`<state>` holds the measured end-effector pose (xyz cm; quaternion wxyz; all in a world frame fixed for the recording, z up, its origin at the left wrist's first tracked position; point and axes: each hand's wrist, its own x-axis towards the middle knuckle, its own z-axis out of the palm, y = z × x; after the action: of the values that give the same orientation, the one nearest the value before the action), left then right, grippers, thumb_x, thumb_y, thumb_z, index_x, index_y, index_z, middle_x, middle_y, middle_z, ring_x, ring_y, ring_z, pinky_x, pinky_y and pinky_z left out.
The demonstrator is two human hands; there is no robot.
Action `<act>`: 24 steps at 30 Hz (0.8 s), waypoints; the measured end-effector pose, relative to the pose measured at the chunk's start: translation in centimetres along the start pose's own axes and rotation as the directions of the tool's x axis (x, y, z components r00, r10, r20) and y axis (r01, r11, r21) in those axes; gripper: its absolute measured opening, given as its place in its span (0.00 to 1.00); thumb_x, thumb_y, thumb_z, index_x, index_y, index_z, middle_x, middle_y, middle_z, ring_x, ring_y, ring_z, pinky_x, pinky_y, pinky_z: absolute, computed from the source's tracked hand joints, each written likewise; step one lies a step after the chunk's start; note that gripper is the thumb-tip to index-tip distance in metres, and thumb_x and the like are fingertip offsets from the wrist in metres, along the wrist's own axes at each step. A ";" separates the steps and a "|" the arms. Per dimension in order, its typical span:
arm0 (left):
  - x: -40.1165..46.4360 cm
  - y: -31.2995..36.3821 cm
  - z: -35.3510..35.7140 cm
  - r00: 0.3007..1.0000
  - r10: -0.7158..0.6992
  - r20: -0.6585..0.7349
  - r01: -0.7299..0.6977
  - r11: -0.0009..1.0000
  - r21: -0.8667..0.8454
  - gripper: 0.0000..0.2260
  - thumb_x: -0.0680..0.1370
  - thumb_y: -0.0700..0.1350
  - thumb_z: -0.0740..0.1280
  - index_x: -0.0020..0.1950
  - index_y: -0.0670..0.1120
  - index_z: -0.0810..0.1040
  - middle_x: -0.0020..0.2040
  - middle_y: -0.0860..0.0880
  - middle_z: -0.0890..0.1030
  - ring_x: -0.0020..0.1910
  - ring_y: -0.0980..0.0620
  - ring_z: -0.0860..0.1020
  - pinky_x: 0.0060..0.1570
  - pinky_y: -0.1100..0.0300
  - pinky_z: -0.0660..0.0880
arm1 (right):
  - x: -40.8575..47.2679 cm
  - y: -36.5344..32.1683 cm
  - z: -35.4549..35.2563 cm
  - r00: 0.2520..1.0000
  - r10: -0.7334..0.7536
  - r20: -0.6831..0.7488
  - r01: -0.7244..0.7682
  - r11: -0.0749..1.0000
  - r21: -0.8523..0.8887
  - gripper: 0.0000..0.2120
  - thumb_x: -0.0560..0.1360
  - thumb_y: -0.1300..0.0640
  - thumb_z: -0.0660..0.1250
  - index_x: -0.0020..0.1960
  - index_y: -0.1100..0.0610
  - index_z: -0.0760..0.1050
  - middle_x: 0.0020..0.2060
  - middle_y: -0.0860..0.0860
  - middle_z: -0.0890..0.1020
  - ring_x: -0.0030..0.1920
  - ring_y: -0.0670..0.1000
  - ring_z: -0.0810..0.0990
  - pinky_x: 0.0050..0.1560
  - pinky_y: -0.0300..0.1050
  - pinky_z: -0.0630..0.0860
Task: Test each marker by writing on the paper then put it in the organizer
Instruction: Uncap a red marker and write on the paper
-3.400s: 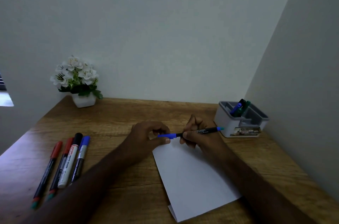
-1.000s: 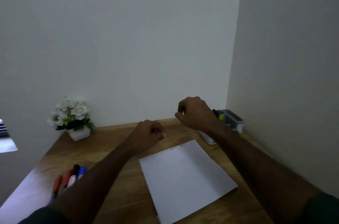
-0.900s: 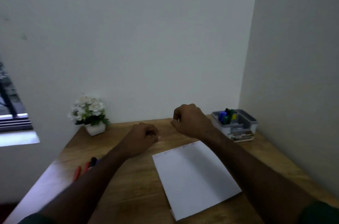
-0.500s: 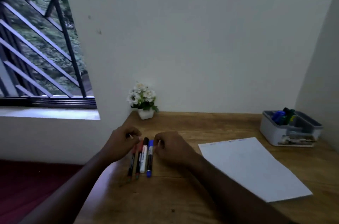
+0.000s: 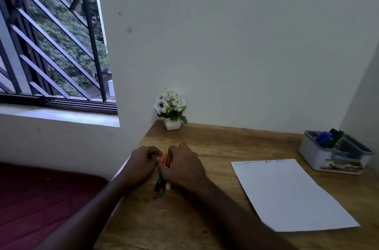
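Several markers (image 5: 159, 186) lie side by side near the desk's left edge, mostly covered by my hands. My left hand (image 5: 143, 164) and my right hand (image 5: 183, 167) are curled over them, fingertips meeting on the red cap of a red marker (image 5: 165, 160). I cannot tell whether that marker is off the desk. The white paper (image 5: 287, 194) lies to the right, with faint marks along its far edge. The grey organizer (image 5: 316, 156) stands at the far right by the wall, with blue and green markers (image 5: 327, 138) in it.
A small white pot of white flowers (image 5: 171, 106) stands at the desk's back left corner. The wooden desk (image 5: 215, 143) ends at its left edge just beside my left hand, with a dark red floor below. A barred window is on the left wall.
My right hand left the organizer and both hands swung left to the row of markers. Since half a second ago, the fingers have closed together on the red cap.
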<state>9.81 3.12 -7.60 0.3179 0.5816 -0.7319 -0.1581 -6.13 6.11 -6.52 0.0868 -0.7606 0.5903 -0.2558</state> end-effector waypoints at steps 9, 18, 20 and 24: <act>-0.7 0.3 -0.7 1.000 0.006 0.025 -0.004 0.996 -0.090 0.14 0.74 0.32 0.63 0.42 0.49 0.83 0.37 0.53 0.84 0.39 0.62 0.80 0.40 0.71 0.72 | -0.6 -2.5 -0.8 0.969 0.100 0.226 -0.064 0.985 -0.162 0.20 0.71 0.45 0.68 0.58 0.55 0.74 0.58 0.56 0.73 0.56 0.57 0.75 0.55 0.56 0.78; -1.3 1.1 -0.5 0.995 0.084 0.053 -0.081 0.995 -0.050 0.10 0.72 0.37 0.71 0.44 0.53 0.83 0.41 0.57 0.82 0.41 0.63 0.77 0.41 0.71 0.69 | -1.1 -2.7 -1.0 0.976 0.107 0.192 -0.072 0.982 -0.177 0.14 0.73 0.51 0.68 0.57 0.55 0.75 0.55 0.55 0.76 0.53 0.55 0.77 0.53 0.55 0.80; -1.4 1.3 -0.5 0.992 0.112 0.050 -0.109 0.992 -0.063 0.11 0.72 0.39 0.72 0.44 0.57 0.82 0.43 0.58 0.81 0.42 0.61 0.77 0.42 0.68 0.70 | -1.1 -2.4 -1.4 0.978 0.106 0.181 -0.073 0.980 -0.184 0.13 0.74 0.50 0.67 0.55 0.55 0.76 0.53 0.55 0.77 0.51 0.55 0.78 0.51 0.55 0.80; -1.1 1.4 -0.2 0.984 0.177 -0.005 -0.177 0.978 -0.112 0.10 0.71 0.42 0.75 0.46 0.57 0.82 0.48 0.55 0.80 0.47 0.55 0.76 0.47 0.61 0.75 | -0.6 -1.0 -3.5 0.986 0.108 0.127 -0.075 0.968 -0.238 0.13 0.75 0.46 0.66 0.51 0.55 0.78 0.46 0.54 0.78 0.48 0.56 0.80 0.49 0.53 0.80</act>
<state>9.00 4.56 -6.88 0.3611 0.4950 -0.7715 -0.1716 -7.11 7.52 -3.28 0.0500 -0.7535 0.6431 -0.1273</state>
